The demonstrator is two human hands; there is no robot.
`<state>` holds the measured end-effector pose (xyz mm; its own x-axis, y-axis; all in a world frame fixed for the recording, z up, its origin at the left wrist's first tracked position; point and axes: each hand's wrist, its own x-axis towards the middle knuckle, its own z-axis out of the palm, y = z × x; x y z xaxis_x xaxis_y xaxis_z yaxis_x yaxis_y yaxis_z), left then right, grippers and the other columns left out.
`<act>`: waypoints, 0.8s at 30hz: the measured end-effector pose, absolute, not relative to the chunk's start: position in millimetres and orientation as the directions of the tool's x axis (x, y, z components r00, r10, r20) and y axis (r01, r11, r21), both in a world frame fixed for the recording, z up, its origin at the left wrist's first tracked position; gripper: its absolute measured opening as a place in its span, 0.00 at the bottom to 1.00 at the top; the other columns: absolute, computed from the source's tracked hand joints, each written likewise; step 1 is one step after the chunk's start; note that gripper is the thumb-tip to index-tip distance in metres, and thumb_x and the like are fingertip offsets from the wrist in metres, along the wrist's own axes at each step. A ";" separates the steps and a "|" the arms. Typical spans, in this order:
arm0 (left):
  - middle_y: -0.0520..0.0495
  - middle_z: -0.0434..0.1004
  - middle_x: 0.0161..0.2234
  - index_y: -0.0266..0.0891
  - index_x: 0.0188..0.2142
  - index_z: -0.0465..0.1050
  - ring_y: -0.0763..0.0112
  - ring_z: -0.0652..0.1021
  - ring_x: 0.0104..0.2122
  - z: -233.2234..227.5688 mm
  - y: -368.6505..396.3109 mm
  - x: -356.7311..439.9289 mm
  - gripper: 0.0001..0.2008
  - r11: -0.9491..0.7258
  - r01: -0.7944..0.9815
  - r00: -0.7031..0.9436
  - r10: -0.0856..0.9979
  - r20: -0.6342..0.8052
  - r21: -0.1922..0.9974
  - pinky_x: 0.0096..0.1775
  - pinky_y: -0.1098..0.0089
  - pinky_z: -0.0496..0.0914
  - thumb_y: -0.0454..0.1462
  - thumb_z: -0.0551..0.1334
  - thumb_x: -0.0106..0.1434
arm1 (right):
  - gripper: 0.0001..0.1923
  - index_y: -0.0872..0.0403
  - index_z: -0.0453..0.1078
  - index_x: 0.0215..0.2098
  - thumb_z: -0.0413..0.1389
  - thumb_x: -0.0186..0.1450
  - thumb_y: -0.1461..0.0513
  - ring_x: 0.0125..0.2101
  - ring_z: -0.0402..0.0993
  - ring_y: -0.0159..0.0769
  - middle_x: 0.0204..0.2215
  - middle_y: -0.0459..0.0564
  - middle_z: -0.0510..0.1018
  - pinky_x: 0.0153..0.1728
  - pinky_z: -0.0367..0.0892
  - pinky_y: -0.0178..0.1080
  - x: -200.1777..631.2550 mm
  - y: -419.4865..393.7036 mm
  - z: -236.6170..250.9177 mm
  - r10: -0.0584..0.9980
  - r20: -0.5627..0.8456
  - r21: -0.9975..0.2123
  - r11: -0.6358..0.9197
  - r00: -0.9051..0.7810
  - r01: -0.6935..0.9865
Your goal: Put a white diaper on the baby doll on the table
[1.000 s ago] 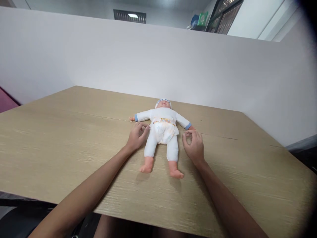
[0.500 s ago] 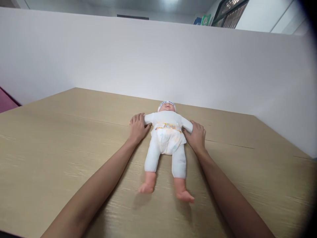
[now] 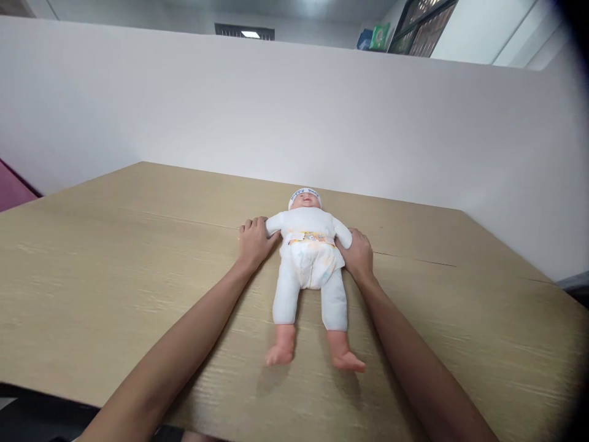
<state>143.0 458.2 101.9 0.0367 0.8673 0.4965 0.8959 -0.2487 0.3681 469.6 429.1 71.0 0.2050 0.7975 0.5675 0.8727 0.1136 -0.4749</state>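
A baby doll (image 3: 307, 221) lies on its back on the table, head away from me and bare feet toward me. It has a white cloth body, a white headband with blue lettering, and a white diaper (image 3: 313, 261) with a patterned orange and yellow waistband. My left hand (image 3: 255, 242) is closed round the end of the doll's arm on the left. On the other side, my right hand (image 3: 359, 252) grips the other arm's end. Both of the doll's hands are covered by my fingers.
The wooden tabletop (image 3: 161, 276) has a thin seam running across it. A white partition (image 3: 276, 104) rises behind its far edge. Beyond that are a green package (image 3: 380, 37) and a window (image 3: 421, 27). Something pink (image 3: 16, 187) shows at the far left.
The view has shifted slightly, so the table's near edge shows more. My right hand and the doll arm it holds have moved a little inward. Both hands keep their grip.
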 end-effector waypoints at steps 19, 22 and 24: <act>0.36 0.85 0.53 0.43 0.53 0.73 0.42 0.81 0.54 113.8 228.0 113.8 0.22 -0.289 0.755 -0.115 0.825 0.553 0.588 0.58 0.48 0.70 0.49 0.71 0.65 | 0.18 0.51 0.74 0.50 0.55 0.67 0.51 0.45 0.81 0.54 0.46 0.60 0.86 0.49 0.75 0.50 436.6 241.1 79.1 0.714 0.616 -0.656 0.233 0.331 0.718; 0.38 0.85 0.52 0.46 0.53 0.72 0.43 0.81 0.51 103.3 173.2 99.5 0.23 -0.322 0.707 -0.105 0.833 0.543 0.630 0.55 0.48 0.72 0.48 0.74 0.63 | 0.18 0.50 0.74 0.53 0.56 0.68 0.53 0.45 0.82 0.53 0.48 0.61 0.86 0.47 0.76 0.48 431.8 198.3 75.3 0.721 0.609 -0.672 0.249 0.330 0.698; 0.41 0.85 0.51 0.48 0.54 0.72 0.46 0.82 0.49 92.3 133.5 84.6 0.25 -0.344 0.658 -0.083 0.851 0.519 0.670 0.51 0.51 0.74 0.48 0.76 0.62 | 0.18 0.50 0.74 0.55 0.57 0.70 0.55 0.44 0.82 0.51 0.49 0.60 0.86 0.44 0.76 0.45 427.4 167.3 72.2 0.737 0.599 -0.678 0.258 0.314 0.688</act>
